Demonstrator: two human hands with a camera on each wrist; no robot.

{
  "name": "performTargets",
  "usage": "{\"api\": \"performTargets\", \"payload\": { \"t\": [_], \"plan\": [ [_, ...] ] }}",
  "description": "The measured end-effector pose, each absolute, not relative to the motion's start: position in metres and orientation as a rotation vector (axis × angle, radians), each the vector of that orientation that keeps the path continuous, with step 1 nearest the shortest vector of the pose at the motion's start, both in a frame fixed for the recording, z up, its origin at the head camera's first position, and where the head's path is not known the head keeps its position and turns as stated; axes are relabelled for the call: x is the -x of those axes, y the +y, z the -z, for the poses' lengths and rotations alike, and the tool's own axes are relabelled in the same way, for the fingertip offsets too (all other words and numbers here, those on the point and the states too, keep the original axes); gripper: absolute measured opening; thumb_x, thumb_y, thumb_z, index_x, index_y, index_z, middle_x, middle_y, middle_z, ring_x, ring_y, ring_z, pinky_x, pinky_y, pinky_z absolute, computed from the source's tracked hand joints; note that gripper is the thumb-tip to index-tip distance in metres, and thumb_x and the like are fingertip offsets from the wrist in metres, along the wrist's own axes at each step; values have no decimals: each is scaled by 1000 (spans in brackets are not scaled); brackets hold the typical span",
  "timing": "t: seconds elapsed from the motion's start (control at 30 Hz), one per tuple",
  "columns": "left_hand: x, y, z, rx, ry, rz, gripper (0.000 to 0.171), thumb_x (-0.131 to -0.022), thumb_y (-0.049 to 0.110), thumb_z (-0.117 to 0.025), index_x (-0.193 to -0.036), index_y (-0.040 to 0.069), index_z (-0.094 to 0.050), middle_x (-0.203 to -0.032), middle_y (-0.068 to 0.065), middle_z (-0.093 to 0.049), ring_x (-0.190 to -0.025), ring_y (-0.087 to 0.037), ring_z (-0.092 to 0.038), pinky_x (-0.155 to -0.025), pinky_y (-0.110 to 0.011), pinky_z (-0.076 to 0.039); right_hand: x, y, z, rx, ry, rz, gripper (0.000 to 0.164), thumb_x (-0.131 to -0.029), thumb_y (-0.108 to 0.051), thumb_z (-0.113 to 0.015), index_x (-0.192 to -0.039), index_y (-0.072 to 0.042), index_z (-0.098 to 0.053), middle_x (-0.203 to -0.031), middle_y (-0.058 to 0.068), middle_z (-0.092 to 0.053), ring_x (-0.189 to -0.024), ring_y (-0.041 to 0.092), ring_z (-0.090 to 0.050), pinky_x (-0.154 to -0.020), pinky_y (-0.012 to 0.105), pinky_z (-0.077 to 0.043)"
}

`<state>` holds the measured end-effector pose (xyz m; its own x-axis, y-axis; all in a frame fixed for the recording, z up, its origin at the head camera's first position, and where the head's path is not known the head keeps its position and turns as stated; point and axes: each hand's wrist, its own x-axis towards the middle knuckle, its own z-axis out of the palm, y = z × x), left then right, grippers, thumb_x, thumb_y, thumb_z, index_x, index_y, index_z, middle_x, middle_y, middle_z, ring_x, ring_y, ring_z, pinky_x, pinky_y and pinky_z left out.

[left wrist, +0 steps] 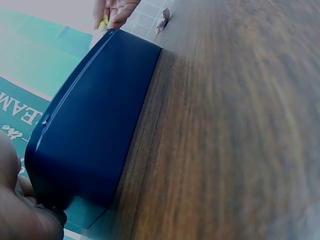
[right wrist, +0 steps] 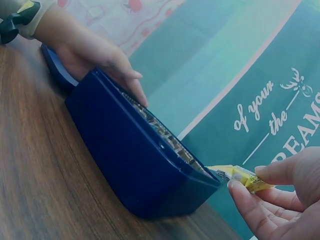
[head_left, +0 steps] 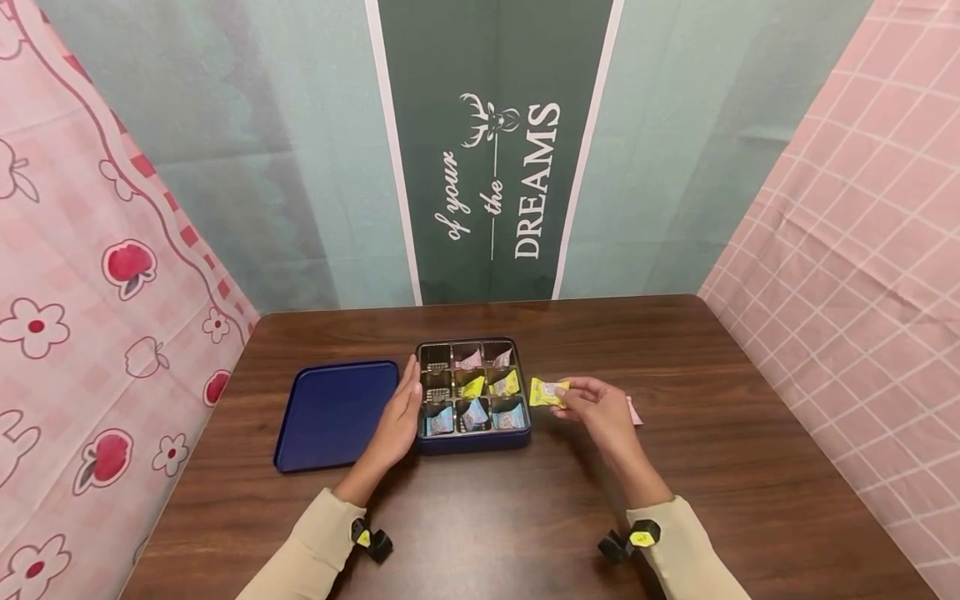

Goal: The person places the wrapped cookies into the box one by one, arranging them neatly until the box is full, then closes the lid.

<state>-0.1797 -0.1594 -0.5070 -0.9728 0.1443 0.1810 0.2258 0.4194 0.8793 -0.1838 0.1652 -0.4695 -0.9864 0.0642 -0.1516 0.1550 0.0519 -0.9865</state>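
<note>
Between thumb and fingers, my right hand [head_left: 600, 410] pinches a yellow wrapped candy [head_left: 549, 392], just right of a dark blue box [head_left: 472, 443]. My left hand [head_left: 401, 417] rests against the box's left side with its fingers straight. The box has several compartments. Blue wrapped candies [head_left: 474, 414] lie in the near row, yellow ones [head_left: 504, 383] in the middle and right of the middle row, pink ones [head_left: 468, 359] in the middle and right of the far row. Bare bottoms show in the two farther left compartments. The right wrist view shows the pinched candy [right wrist: 242, 177] beside the box's rim.
A dark blue lid [head_left: 337, 415] lies flat on the brown wooden table [head_left: 487, 525], left of the box. One pink wrapped candy [head_left: 634, 412] sits on the table, partly hidden behind my right hand. Printed cloths [head_left: 480, 250] hang at the back and both sides.
</note>
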Motion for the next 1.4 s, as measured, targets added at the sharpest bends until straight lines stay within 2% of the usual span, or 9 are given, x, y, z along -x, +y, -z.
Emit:
{"api": "performTargets", "payload": {
  "t": [0.23,0.57,0.83,1.1,1.4],
  "plan": [
    [180,-160,506,335,-2577,1629,55,-114,26,-26,-160,-2,-15,-170,-13,-4,-155,-33,-6,-121,-58,-11,184,162,461,-205,2242,2067,37,-94,-16,-75,-123,7,-65,-111,21,-72,-83,21,-74,-84,38,-59],
    [178,-162,509,326,-2576,1629,55,-114,26,-26,-160,-2,-16,-170,-13,-5,-155,-31,-6,-121,-58,-11,186,149,456,-157,2194,2106,33,-97,-13,-71,-121,8,-66,-107,18,-73,-81,21,-75,-83,38,-59],
    [179,-160,508,328,-2573,1630,55,-114,26,-27,-160,-1,-16,-170,-8,-4,-155,-32,-6,-121,-56,-11,189,138,453,-129,2168,2120,34,-97,-14,-71,-122,9,-66,-112,22,-72,-82,22,-75,-86,43,-58],
    [181,-160,504,345,-2567,1615,58,-114,31,-25,-160,-3,-16,-170,-12,-5,-155,-35,-7,-121,-57,-11,191,128,447,-121,2191,2070,34,-98,-22,-70,-123,1,-68,-115,19,-71,-86,24,-74,-89,45,-57],
    [180,-160,506,344,-2551,1626,54,-114,24,-26,-159,-5,-16,-169,-16,-6,-155,-35,-7,-121,-57,-12,196,113,444,-53,2122,2132,29,-99,-11,-67,-121,9,-67,-111,24,-70,-81,24,-74,-81,41,-60]
  ]
}}
